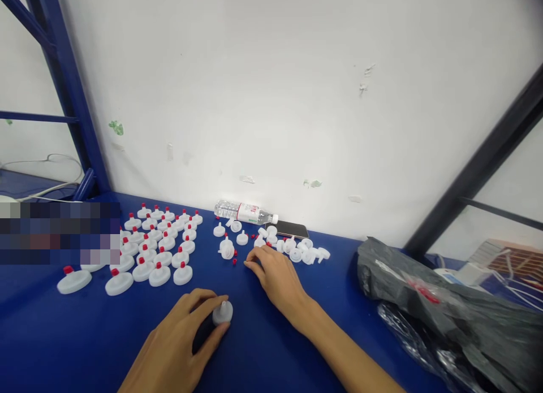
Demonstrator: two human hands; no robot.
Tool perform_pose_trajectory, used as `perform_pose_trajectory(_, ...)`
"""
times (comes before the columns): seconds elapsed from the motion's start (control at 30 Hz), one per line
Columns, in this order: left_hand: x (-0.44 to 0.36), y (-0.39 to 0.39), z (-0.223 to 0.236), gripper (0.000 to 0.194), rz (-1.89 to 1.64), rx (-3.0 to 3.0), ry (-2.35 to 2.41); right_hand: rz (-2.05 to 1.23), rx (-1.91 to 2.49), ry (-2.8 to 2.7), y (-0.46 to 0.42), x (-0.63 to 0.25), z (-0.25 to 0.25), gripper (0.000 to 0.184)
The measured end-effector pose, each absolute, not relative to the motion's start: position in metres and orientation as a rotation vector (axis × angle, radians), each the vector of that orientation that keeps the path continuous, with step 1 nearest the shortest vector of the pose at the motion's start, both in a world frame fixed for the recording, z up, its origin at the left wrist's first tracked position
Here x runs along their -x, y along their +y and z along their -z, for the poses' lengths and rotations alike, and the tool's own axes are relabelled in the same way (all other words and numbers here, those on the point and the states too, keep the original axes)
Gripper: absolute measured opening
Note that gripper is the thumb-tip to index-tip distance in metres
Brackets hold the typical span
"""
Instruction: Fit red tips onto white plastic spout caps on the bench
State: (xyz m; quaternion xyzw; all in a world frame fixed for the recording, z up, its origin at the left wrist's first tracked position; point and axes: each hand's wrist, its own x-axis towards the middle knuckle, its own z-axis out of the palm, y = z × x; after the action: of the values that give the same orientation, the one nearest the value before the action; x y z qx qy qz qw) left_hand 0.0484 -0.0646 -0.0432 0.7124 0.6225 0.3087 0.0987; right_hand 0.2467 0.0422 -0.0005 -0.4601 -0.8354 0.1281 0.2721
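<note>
Bare right forearm point(339, 342), bare wrist point(304, 312), slender fingers point(207, 309)

A single head-worn camera, and it's peering forward and down from close above the tabletop point(254, 353), facing the wall point(275, 99) behind the far edge.

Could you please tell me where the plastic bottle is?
In the head view, the plastic bottle lies on its side near the middle, along the wall, just left of the dark phone.
</note>
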Motion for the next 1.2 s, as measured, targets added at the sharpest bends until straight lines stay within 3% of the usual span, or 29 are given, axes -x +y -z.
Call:
perform_pose_trajectory(0.17,-0.048,-0.064,0.042,0.034,-0.974,-2.069,1.856,-0.756,1.018,-2.096,0.025,-0.247,-0.015,0.008)
perform_pose_trajectory(0.4,-0.046,-0.064,0.044,0.037,-1.168,-2.01,1.869,-0.756,0.676,-2.292,0.002,-0.234,-0.015,0.017)
perform_pose_trajectory(0.7,-0.047,-0.068,0.042,0.047,-1.243,-2.002,1.83,-0.915,0.782,-2.208,0.001,-0.23,-0.006,0.007)
perform_pose_trajectory(0.77,-0.049,-0.074,0.034,0.049,-1.309,-2.007,1.758,-1.049,0.827,-2.121,0.0,-0.227,-0.003,0.019)
perform_pose_trajectory(0.87,-0.052,-0.079,0.022,0.038,-1.407,-2.054,1.716,-1.193,0.862,-2.016,-0.002,-0.223,0.003,0.036)
perform_pose_trajectory(1.0,-0.05,-0.079,0.016,0.021,-1.484,-2.116,1.663,-1.2,0.856,-2.024,-0.005,-0.22,0.006,0.027)
perform_pose_trajectory(1.2,-0.028,-0.076,0.01,0.016,-1.44,-2.101,1.686,-1.118,0.814,-2.168,-0.002,-0.229,-0.006,0.039)
